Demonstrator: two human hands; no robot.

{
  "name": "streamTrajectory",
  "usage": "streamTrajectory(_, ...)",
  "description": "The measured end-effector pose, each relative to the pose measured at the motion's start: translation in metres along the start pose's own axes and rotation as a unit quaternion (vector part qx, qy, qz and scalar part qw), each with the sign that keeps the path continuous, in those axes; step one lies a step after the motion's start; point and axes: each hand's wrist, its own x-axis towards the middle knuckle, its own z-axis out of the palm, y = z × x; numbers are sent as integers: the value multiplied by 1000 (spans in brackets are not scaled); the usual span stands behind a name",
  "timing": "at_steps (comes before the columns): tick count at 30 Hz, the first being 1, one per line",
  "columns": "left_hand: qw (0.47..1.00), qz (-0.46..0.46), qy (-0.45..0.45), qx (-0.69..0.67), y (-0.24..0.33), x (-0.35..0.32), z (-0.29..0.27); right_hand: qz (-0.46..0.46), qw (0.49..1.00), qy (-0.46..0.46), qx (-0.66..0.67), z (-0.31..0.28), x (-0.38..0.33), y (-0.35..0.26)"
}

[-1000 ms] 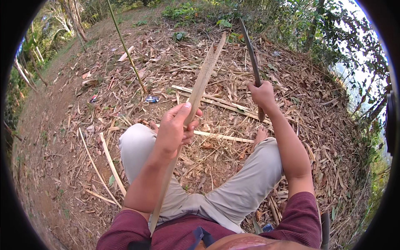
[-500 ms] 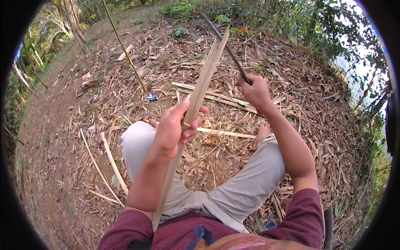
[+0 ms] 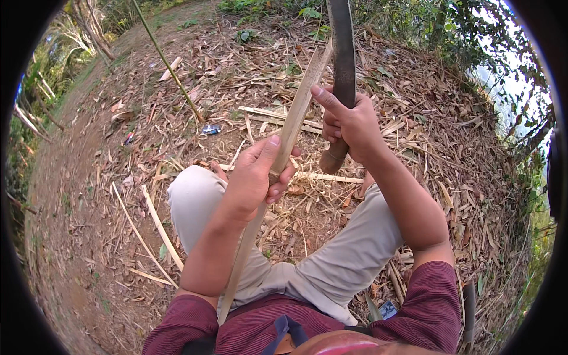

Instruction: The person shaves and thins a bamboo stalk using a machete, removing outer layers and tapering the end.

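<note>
The left hand (image 3: 255,177) gripped the bamboo strip (image 3: 290,133) slanting away up-right, just beside the right hand (image 3: 349,121) clenching the machete (image 3: 342,53).

The person wears a dark maroon ribbed top with sleeves (image 3: 435,299) pushed up above the elbows, forearms bare, light khaki trousers (image 3: 349,260), and a dark blue strap (image 3: 283,328) at the chest.
</note>
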Motion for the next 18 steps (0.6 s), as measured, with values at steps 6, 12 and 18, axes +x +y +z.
streamTrajectory(6, 1000, -20, 4, -5, -10, 5, -3, 17, 999, -21, 45, 0, -2, -4)
streamTrajectory(12, 1000, -20, 5, -12, -9, 7, -2, 13, 996, -43, 82, -8, 1, -1)
streamTrajectory(18, 999, 6, 26, 28, -7, 6, -2, 20, 996, -37, 85, -11, 1, 0)
